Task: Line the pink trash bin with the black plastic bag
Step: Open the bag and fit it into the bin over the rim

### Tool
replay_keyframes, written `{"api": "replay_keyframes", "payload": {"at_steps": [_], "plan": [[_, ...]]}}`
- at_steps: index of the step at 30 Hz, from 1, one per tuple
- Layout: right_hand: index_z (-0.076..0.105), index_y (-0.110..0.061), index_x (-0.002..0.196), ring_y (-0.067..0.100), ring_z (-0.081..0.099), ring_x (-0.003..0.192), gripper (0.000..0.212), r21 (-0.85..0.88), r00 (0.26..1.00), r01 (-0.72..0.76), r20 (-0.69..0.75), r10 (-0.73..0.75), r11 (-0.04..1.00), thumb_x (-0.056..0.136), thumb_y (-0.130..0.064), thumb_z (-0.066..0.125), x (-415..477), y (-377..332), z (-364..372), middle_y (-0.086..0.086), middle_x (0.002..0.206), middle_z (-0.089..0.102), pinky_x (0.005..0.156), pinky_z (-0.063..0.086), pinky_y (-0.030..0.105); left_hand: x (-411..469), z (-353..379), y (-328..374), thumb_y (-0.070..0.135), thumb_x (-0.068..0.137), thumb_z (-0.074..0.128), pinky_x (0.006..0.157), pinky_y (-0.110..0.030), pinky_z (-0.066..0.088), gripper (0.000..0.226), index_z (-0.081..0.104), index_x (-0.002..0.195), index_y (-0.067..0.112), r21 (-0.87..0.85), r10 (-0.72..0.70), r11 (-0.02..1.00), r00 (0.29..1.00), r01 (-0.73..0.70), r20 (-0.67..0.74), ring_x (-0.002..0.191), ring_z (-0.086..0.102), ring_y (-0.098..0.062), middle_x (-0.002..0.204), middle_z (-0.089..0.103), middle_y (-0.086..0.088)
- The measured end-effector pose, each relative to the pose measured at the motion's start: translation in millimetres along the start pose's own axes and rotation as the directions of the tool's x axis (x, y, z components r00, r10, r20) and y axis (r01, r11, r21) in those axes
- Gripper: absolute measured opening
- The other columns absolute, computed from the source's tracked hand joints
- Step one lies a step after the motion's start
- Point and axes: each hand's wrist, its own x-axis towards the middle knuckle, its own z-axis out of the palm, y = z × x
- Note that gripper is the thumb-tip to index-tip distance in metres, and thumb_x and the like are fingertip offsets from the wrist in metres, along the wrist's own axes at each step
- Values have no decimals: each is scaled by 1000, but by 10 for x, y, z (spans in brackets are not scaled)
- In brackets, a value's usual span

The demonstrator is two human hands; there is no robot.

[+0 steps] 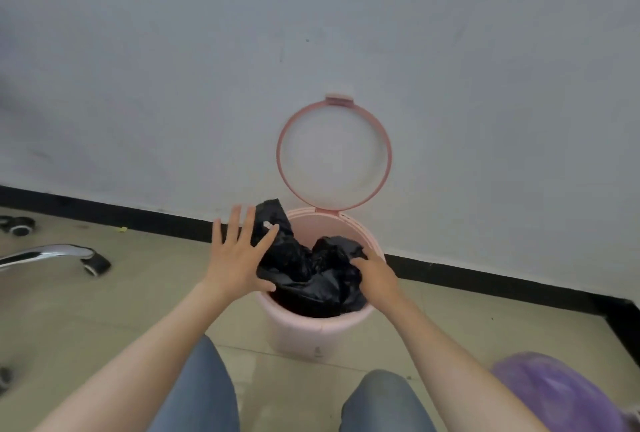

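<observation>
At far left a chrome chair base (52,255) with castors stands on the tiled floor (104,310), well apart from the work.

My left hand (239,255) is spread flat, fingers released, its palm against the left side of the black plastic bag (311,275) at the bin's left rim. It presses rather than grasps.

The bag sits bunched in the mouth of the pink trash bin (311,334), part inside and part heaped above the rim, with one corner standing up by my left fingers. It is not yet spread over the rim. I judge the film thin, light, limp and slippery; it will crumple and trap air rather than hold shape. Take hold at the open hem, not the bunched middle, and pinch it firmly.

The bin stands on the floor against the wall, with its pink retaining ring (335,154) hinged up and leaning back.

My right hand (375,274) is curled at the right rim, fingertips grasping a fold of the bag.

A purple bag (561,393) lies at lower right.
</observation>
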Motion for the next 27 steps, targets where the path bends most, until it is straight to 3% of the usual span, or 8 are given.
{"api": "replay_keyframes", "payload": {"at_steps": [2, 4, 9, 12, 16, 18, 21, 27], "plan": [[55, -9, 122, 30, 49, 117, 45, -39, 999, -44, -3, 44, 998, 83, 9, 43, -12, 94, -3, 12, 136, 46, 93, 44, 34, 45, 3, -138, 82, 60, 48, 110, -62, 2, 106, 7, 145, 35, -97, -52, 993, 988, 66, 146, 140, -13, -41, 155, -8, -21], [57, -7, 119, 29, 53, 111, 46, 16, 995, -71, -73, 72, 997, 82, 13, 40, -17, 136, -105, 14, 128, 53, 91, 42, 32, 113, -59, -213, 79, 73, 32, 113, -57, 4, 89, -4, 144, 40, -264, -177, 936, 959, 233, 221, 141, -12, -38, 156, -16, -12], [53, -5, 125, 29, 52, 116, 46, 258, 974, -13, -215, 71, 966, 88, 12, 32, -33, 51, -394, 16, 129, 56, 97, 36, 25, 461, -98, -17, 52, 81, 58, 110, -53, 27, 96, -13, 144, 32, -653, -230, 674, 938, 345, 258, 139, 17, -40, 156, -9, -15], [53, -4, 125, 28, 50, 120, 43, 323, 949, 29, -308, 76, 946, 90, 11, 33, -76, -16, -539, 16, 131, 54, 101, 32, 25, 608, -29, 164, 44, 83, 60, 104, -48, 37, 99, -14, 144, 26, -721, -237, 560, 913, 407, 331, 132, 34, -40, 155, 2, -22], [54, -5, 124, 28, 50, 120, 41, 334, 933, 8, -342, 114, 942, 91, 9, 35, -128, 37, -633, 14, 130, 56, 103, 33, 29, 740, 40, 194, 36, 89, 55, 94, -41, 42, 68, 21, 144, 17, -777, -379, 415, 866, 473, 325, 123, 46, -35, 140, 44, -18], [57, -6, 121, 27, 52, 118, 37, 345, 926, -36, -340, 161, 938, 93, 5, 36, -125, 71, -631, 14, 127, 58, 101, 35, 28, 811, 19, 202, 30, 90, 53, 78, -37, 47, 27, 58, 110, 12, -805, -368, 439, 897, 400, 245, 103, 59, -33, 104, 63, -17], [60, -4, 116, 28, 55, 112, 33, 357, 910, -113, -338, 241, 927, 93, 1, 38, -116, 121, -583, 13, 122, 63, 94, 39, 26, 949, -60, 127, 23, 91, 51, 61, -28, 40, 22, 66, 83, 11, -855, -473, 362, 864, 371, 174, 77, 62, -30, 81, 65, -12], [58, -3, 118, 33, 58, 105, 36, 257, 871, -293, -326, 368, 921, 91, 4, 36, -136, 400, -471, 17, 115, 65, 87, 45, 34, 1072, -37, -357, 21, 96, 41, 68, -33, 40, 33, 65, 83, 3, -813, -684, 290, 703, 504, 192, 92, 60, -38, 87, 64, -20]]}}
